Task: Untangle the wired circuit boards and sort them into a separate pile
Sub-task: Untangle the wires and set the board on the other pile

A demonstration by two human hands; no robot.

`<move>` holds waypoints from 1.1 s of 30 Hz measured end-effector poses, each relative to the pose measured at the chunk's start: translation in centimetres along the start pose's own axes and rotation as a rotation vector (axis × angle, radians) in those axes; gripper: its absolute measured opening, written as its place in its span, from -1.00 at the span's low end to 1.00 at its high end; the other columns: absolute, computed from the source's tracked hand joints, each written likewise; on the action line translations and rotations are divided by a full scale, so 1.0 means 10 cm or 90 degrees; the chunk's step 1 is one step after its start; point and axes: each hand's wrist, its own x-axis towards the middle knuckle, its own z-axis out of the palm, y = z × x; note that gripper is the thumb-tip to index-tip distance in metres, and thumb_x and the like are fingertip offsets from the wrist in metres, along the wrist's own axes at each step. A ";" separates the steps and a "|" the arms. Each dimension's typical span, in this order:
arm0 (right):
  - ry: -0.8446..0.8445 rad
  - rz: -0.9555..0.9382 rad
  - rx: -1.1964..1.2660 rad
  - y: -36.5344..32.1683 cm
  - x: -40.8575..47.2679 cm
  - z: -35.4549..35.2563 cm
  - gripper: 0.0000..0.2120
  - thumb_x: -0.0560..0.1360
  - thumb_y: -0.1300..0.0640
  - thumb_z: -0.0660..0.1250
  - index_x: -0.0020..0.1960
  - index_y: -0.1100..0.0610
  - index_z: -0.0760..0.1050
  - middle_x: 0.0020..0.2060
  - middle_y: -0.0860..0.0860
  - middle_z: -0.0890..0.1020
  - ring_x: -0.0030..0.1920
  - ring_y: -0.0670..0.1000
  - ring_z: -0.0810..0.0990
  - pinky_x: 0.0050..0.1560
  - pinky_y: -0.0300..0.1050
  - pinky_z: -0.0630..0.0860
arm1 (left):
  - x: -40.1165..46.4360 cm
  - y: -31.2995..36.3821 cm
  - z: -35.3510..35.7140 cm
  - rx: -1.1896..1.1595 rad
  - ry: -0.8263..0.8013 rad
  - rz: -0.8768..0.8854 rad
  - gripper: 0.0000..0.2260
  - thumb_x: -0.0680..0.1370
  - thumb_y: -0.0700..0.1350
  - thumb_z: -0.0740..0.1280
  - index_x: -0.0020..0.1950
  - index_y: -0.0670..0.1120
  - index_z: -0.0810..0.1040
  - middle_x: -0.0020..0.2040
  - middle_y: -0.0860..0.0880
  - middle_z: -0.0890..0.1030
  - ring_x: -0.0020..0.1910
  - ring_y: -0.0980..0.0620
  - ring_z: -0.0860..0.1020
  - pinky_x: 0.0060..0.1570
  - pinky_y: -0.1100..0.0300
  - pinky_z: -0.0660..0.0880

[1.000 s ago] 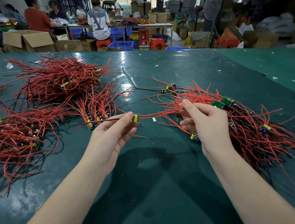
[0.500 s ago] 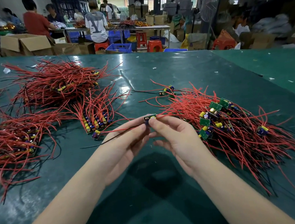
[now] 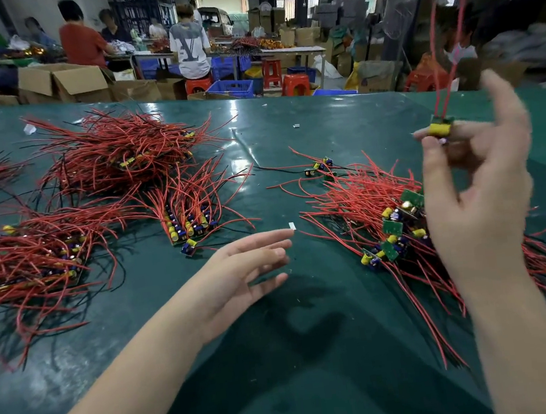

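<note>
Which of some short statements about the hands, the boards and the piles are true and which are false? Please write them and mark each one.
1. The right hand pinches a small circuit board in the air. True.
2. The left hand grips a bundle of wires. False: its fingers are straight and hold nothing.
3. The held board's red wires run upward. True.
4. The tangled pile lies on the left side of the table. False: it lies on the right, under the right hand.
5. The neat row of boards lies beyond the left hand. True.
</note>
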 end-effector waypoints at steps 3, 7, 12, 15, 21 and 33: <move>-0.019 0.019 -0.127 0.09 0.03 -0.07 -0.72 0.54 0.15 0.33 0.23 0.15 0.44 -0.08 -0.04 0.58 -0.16 -0.12 0.52 0.00 -0.30 0.40 | 0.00 0.00 -0.01 0.000 0.016 0.004 -0.75 0.53 -0.29 0.30 0.00 -0.02 0.73 0.09 -0.01 0.68 -0.05 0.13 0.62 -0.10 0.25 0.58; -0.171 0.146 -0.314 0.28 0.02 -0.07 -0.75 0.50 0.20 0.35 0.17 0.14 0.53 0.05 0.14 0.56 0.08 0.19 0.51 0.16 -0.01 0.36 | 0.01 0.01 -0.04 0.004 0.031 0.017 -0.76 0.53 -0.29 0.31 0.00 -0.04 0.72 0.08 -0.02 0.68 -0.06 0.11 0.62 -0.12 0.26 0.59; -0.272 0.208 -0.374 0.38 -0.04 -0.03 -0.68 0.44 0.34 0.32 0.15 0.12 0.59 0.12 0.18 0.54 0.21 0.22 0.42 0.23 -0.09 0.23 | 0.03 0.03 -0.08 -0.014 0.045 0.036 -0.77 0.52 -0.29 0.31 -0.05 -0.07 0.73 0.03 -0.03 0.70 -0.10 0.10 0.63 -0.12 0.26 0.59; -0.286 0.200 -0.373 0.40 -0.05 -0.01 -0.71 0.44 0.34 0.31 0.09 0.11 0.62 0.08 0.16 0.59 0.20 0.22 0.45 0.25 -0.07 0.26 | 0.05 0.07 -0.11 -0.051 0.101 0.075 -0.78 0.53 -0.33 0.27 -0.08 -0.13 0.71 -0.09 -0.03 0.70 -0.17 0.10 0.63 -0.17 0.28 0.60; -0.253 0.119 -0.332 0.29 -0.13 0.13 -0.81 0.46 0.24 0.35 0.03 0.10 0.64 0.00 0.11 0.62 0.15 0.19 0.48 0.21 -0.06 0.27 | 0.08 0.19 -0.37 0.227 0.367 0.268 -0.75 0.55 -0.31 0.26 -0.11 -0.02 0.65 -0.16 0.04 0.65 -0.17 0.14 0.57 -0.11 0.28 0.54; -0.507 0.013 -0.098 -0.18 -0.50 0.47 -0.85 0.48 0.23 0.36 0.01 0.09 0.63 -0.04 -0.01 0.62 0.09 0.00 0.50 0.16 -0.25 0.30 | 0.17 0.04 -0.65 0.919 0.408 0.165 -0.65 0.51 -0.17 0.34 0.30 -0.07 0.54 0.21 -0.13 0.49 0.21 -0.18 0.43 0.25 0.05 0.33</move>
